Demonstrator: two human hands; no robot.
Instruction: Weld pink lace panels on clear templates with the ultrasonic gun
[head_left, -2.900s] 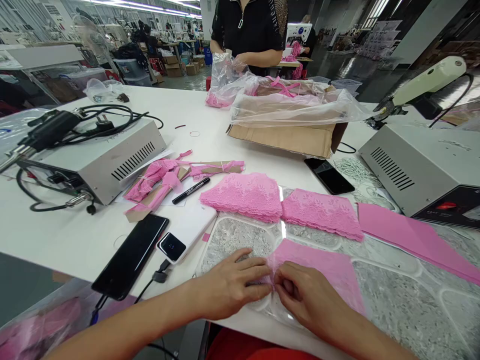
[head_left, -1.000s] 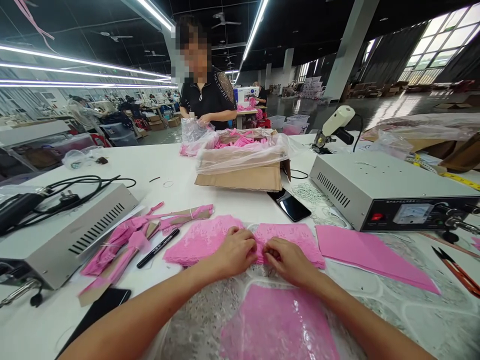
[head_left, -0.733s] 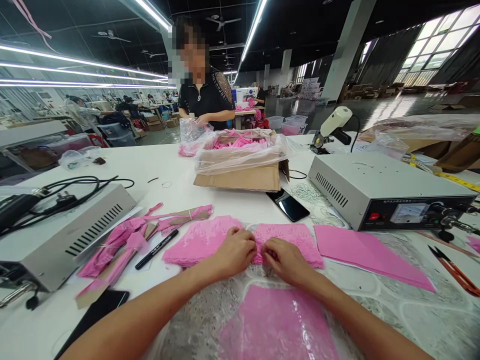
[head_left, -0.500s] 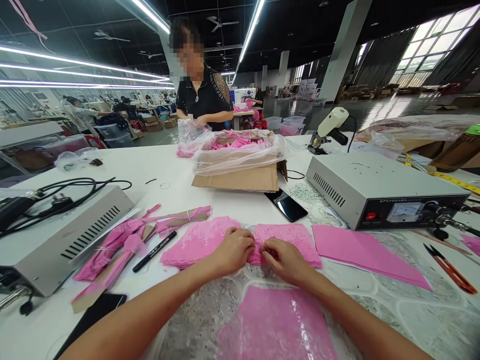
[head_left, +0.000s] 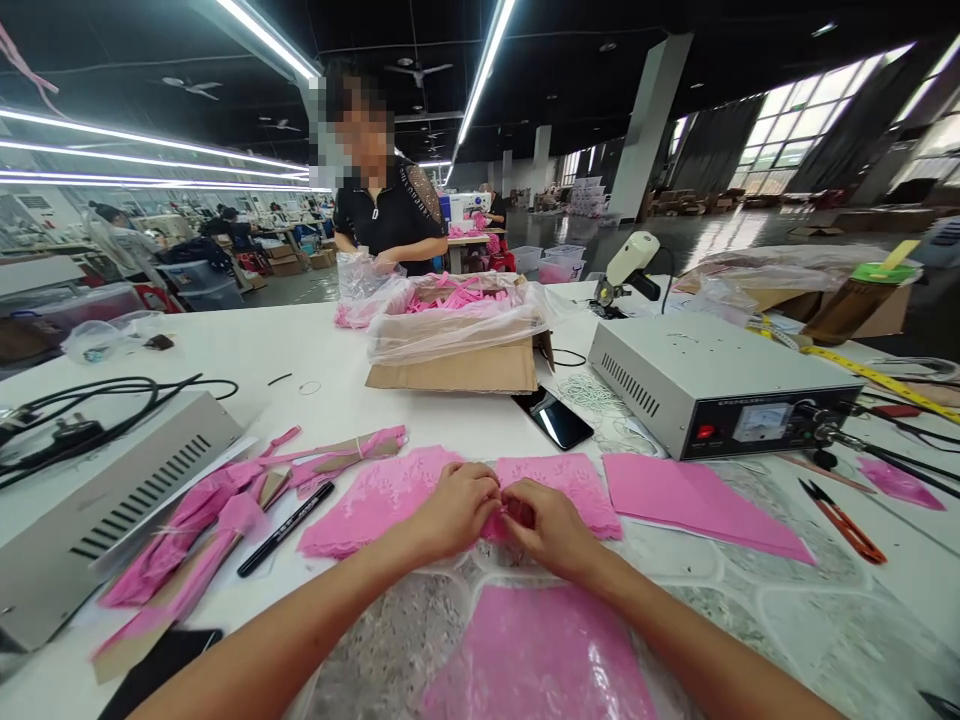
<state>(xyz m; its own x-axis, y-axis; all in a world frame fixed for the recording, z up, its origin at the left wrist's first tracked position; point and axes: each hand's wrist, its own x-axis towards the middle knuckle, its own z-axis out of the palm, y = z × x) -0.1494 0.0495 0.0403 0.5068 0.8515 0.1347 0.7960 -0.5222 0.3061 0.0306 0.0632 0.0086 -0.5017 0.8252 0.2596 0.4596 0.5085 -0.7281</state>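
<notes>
Head view: left hand [head_left: 457,510] and right hand [head_left: 553,527] both pinch pink lace [head_left: 568,480] lying between them.

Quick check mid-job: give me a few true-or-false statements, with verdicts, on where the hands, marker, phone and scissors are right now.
1. The left hand and right hand are both on the pink lace. True.
2. The marker lies right of the hands. False: it lies to their left, beside the ribbon cards.
3. A phone lies on the table by the cardboard box. True.
4. The right hand holds the scissors. False: they lie on the table far to the right, with no hand on them.
</notes>
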